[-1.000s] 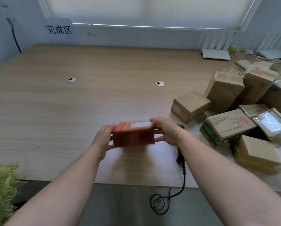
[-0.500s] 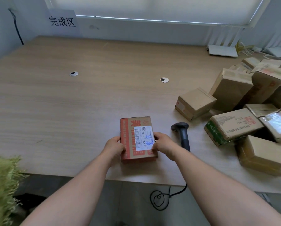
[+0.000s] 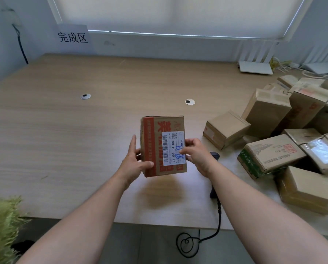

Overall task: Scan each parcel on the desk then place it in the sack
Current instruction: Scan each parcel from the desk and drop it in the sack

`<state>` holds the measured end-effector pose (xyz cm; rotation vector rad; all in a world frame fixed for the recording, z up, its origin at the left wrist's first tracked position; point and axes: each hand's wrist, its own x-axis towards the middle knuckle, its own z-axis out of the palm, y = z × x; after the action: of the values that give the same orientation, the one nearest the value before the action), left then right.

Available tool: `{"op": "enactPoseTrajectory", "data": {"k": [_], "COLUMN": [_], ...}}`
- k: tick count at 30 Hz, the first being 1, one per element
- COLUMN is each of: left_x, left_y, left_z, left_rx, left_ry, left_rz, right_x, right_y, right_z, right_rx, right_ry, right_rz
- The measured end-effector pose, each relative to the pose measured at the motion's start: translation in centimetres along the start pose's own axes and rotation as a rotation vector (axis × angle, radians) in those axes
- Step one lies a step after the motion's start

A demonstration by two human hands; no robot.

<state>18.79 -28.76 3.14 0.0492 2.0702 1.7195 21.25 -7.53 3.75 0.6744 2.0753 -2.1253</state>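
Both hands, left hand (image 3: pixel 134 164) and right hand (image 3: pixel 195 155), clasp the red-printed parcel (image 3: pixel 163 147) by its sides; it looks stiff, light cardboard.

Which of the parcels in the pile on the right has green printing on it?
The flat carton with the green end, at the pile's near-left edge, right of the scanner. A red stamp marks its top; its neighbours show no green.

Parcel (image 3: pixel 163 145) between 2 hands (image 3: pixel 133 164)

Wall sign (image 3: pixel 72 37) "完成区"; parcel (image 3: pixel 163 145) label (image 3: pixel 173 148) "J4-J06" x2
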Motion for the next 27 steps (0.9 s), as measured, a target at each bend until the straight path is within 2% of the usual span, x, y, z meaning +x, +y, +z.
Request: {"op": "enactPoseTrajectory", "data": {"k": [10,12,15,18,21,27], "left_x": [1.3,1.5,1.8,2.2,2.6,3.3], "left_y": [1.3,1.6,1.7,1.6,1.4,1.1], "left_z": [0.5,0.8,1.4,1.9,2.2,3.1], "left_rx": [0.006,-0.017,-0.036,-0.032,-0.017,0.016], "left_ry": [-0.064,-0.05,-0.037,-0.032,-0.029,-0.007], "left_rz": [0.037,0.055,0.07,0.066,0.057,0.038], "right_x": [0.0,0.0,0.3,0.7,1.0,1.1], "right_y": [-2.1,-2.3,-1.7,0.4,2.7,4.5], "right_z": [-2.7,-4.2,-7.1,-9.4,-10.8,-10.1], "right_rx": [-0.011,-0.066,-0.101,-0.213,-0.291,-0.148], "right_ry": [-0.065,-0.015,0.156,0.223,0.189,0.025], "right_rz": [-0.07,-0.105,-0.141,-0.055,0.099,0.231]}}
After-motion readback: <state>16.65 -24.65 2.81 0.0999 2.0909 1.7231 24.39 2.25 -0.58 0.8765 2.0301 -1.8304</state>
